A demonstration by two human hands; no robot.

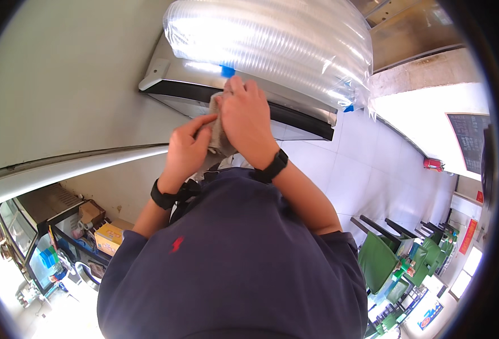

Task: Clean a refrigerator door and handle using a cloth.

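My right hand (247, 116) is on a grey-beige cloth (219, 137), its fingertips reaching over the front edge of a stainless steel cabinet (194, 80). The same cloth is gripped by my left hand (188, 146), whose index finger and thumb meet it from the left. Part of the cloth lies hidden under my right palm. A black band (296, 118) runs along the cabinet's front edge. On the steel top rests a large clear plastic bag of stacked, ribbed plastic containers (270, 42), with a blue piece of tape (227, 70) just beyond my right fingertips.
A pale wall (63, 84) closes off the left side. Lower left, a yellow carton (108, 238) stands among shelved goods. At right are a tiled floor (351, 169), a red fire extinguisher (433, 165) and several green chairs (376, 262) by tables.
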